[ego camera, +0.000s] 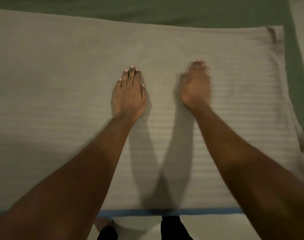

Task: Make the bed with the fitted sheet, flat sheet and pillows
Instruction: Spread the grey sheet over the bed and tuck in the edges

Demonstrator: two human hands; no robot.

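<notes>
Your left hand (128, 96) lies flat, fingers straight and together, palm down on the pale striped sheet (61, 84) near the middle of the bed. Your right hand (195, 87), blurred, is just beside it, fingers likewise extended and gripping nothing, though the blur leaves it unclear whether the palm presses the cloth or skims above it. Both arms reach in from the near edge of the bed, where a blue band (199, 211) runs above the pale floor (217, 226). The striped sheet covers most of the bed in view, its far edge running across to a slightly rumpled corner (274, 33) at the far right. Beyond that edge and down the right side shows a green fabric (147, 11), likely the fitted sheet already on the mattress. No pillow can be clearly made out. The step in hand appears to be smoothing the flat sheet, putting the task somewhere past its midpoint. The next move probably calls for sweeping both palms outward toward the sides, squaring that far right corner with the bed's edge, and keeping the cloth from bunching under your wrists before the pillows go on.
</notes>
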